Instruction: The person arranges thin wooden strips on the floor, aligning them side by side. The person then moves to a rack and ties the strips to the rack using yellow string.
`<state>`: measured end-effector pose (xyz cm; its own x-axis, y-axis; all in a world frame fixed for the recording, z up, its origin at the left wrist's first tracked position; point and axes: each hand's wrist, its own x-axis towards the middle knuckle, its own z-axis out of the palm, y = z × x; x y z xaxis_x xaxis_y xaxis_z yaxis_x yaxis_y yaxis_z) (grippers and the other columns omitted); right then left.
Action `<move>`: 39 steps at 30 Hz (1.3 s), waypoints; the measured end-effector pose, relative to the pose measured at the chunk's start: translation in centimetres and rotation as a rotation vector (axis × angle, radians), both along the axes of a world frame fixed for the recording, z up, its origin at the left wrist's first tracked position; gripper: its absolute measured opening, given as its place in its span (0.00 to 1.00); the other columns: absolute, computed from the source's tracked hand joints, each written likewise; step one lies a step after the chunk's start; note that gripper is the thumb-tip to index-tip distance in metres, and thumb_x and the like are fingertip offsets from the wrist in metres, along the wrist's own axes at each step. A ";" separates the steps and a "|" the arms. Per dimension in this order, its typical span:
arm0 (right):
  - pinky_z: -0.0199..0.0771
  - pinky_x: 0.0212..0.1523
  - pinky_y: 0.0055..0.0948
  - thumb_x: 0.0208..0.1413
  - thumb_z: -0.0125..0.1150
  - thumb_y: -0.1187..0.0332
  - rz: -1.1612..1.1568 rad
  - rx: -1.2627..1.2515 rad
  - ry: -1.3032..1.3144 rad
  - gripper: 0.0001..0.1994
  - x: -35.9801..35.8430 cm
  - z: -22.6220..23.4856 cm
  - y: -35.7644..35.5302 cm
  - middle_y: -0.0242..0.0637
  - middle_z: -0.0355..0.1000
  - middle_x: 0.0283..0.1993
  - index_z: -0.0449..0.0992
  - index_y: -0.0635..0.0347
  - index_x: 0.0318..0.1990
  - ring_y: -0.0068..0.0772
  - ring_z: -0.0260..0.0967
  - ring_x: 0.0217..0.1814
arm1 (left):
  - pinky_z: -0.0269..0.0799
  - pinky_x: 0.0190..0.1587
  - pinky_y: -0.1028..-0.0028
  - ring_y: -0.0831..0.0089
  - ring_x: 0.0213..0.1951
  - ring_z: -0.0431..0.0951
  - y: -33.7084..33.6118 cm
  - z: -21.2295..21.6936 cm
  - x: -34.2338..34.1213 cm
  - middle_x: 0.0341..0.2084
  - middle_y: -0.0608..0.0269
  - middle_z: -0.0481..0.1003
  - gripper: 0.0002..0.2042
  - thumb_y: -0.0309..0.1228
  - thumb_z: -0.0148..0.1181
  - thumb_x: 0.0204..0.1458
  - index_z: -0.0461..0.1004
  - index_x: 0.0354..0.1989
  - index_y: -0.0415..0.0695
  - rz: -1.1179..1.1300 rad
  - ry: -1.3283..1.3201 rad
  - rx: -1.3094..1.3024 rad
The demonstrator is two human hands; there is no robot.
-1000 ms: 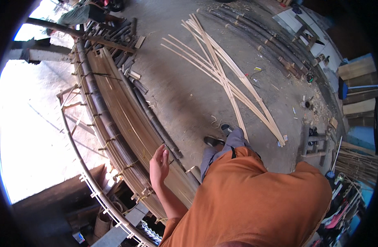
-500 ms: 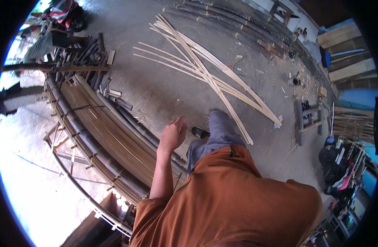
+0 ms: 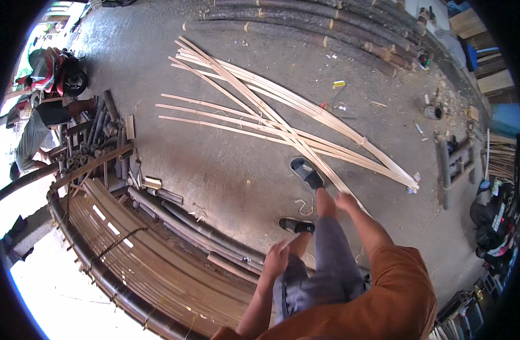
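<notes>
Long pale split-bamboo strips [image 3: 294, 136] lie crossed in a loose fan on the concrete floor ahead of my feet. My right hand [image 3: 345, 200] hangs low beside the near ends of the crossing strips; its fingers are blurred, and whether it touches them is unclear. My left hand [image 3: 276, 259] is lowered beside my left thigh, fingers loosely apart, with no object visible in it. Below it and to the left, a rack of long brown slats [image 3: 152, 249] runs alongside me. My sandalled feet [image 3: 305, 173] stand between the rack and the strips.
Dark bamboo poles [image 3: 288, 20] lie across the far floor. Short cut poles [image 3: 96, 150] are piled at left, near another person's grey-green sleeve [image 3: 32, 139] and a red motorbike [image 3: 56, 71]. A low wooden frame [image 3: 458, 161] stands at right.
My view has shifted, showing the strips more to the left. My right arm has come into sight, reaching down towards the strips. My left hand is now lower, beside my thigh.
</notes>
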<state>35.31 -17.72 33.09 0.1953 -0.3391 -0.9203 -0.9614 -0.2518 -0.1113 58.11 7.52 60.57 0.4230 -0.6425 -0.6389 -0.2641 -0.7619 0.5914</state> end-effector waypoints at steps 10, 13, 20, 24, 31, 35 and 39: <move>0.73 0.52 0.48 0.54 0.61 0.60 0.128 -0.578 -0.263 0.19 23.7 -24.7 -11.1 0.44 0.74 0.50 0.72 0.55 0.52 0.46 0.71 0.55 | 0.74 0.43 0.73 0.70 0.42 0.80 22.4 -7.5 -5.2 0.39 0.55 0.79 0.21 0.43 0.53 0.62 0.75 0.52 0.36 1.084 0.187 0.811; 0.67 0.55 0.46 0.56 0.57 0.66 0.253 -0.645 -0.244 0.17 20.5 -28.4 -12.3 0.43 0.71 0.50 0.70 0.55 0.53 0.47 0.71 0.53 | 0.74 0.44 0.72 0.69 0.42 0.80 25.0 -9.7 -8.1 0.38 0.56 0.79 0.22 0.43 0.54 0.62 0.73 0.53 0.35 1.195 0.318 0.688; 0.71 0.39 0.57 0.64 0.46 0.64 0.225 -0.253 -0.602 0.12 21.8 -21.4 -12.8 0.60 0.74 0.33 0.66 0.61 0.50 0.65 0.73 0.36 | 0.76 0.42 0.69 0.68 0.41 0.81 21.0 -8.9 -8.7 0.39 0.55 0.79 0.23 0.44 0.50 0.64 0.73 0.54 0.33 1.038 0.336 0.559; 0.73 0.34 0.50 0.64 0.51 0.61 0.186 -0.280 -0.970 0.14 27.4 -3.7 -7.7 0.52 0.75 0.29 0.70 0.54 0.52 0.57 0.76 0.34 | 0.76 0.42 0.69 0.69 0.38 0.81 21.3 -7.5 -9.2 0.36 0.57 0.80 0.23 0.46 0.50 0.63 0.74 0.53 0.36 1.090 0.265 0.420; 0.69 0.26 0.39 0.64 0.54 0.63 0.160 -0.106 -1.354 0.11 39.9 33.7 -2.4 0.43 0.71 0.24 0.71 0.61 0.46 0.43 0.73 0.24 | 0.74 0.49 0.65 0.60 0.44 0.81 12.5 0.7 -4.6 0.40 0.49 0.80 0.21 0.44 0.50 0.63 0.75 0.52 0.39 1.169 0.064 0.175; 0.71 0.27 0.43 0.65 0.52 0.65 0.252 -0.221 -1.600 0.11 46.6 49.4 0.0 0.49 0.73 0.28 0.67 0.61 0.50 0.52 0.76 0.30 | 0.73 0.53 0.62 0.52 0.50 0.79 5.2 14.9 4.6 0.46 0.44 0.78 0.21 0.44 0.52 0.61 0.75 0.53 0.39 1.116 -0.180 0.033; 0.70 0.27 0.40 0.67 0.49 0.66 0.198 -0.026 -1.720 0.13 52.6 59.7 8.3 0.46 0.72 0.28 0.64 0.62 0.54 0.46 0.75 0.29 | 0.72 0.55 0.60 0.52 0.52 0.77 4.3 22.6 8.0 0.49 0.47 0.77 0.20 0.41 0.54 0.62 0.73 0.55 0.40 1.197 -0.411 -0.332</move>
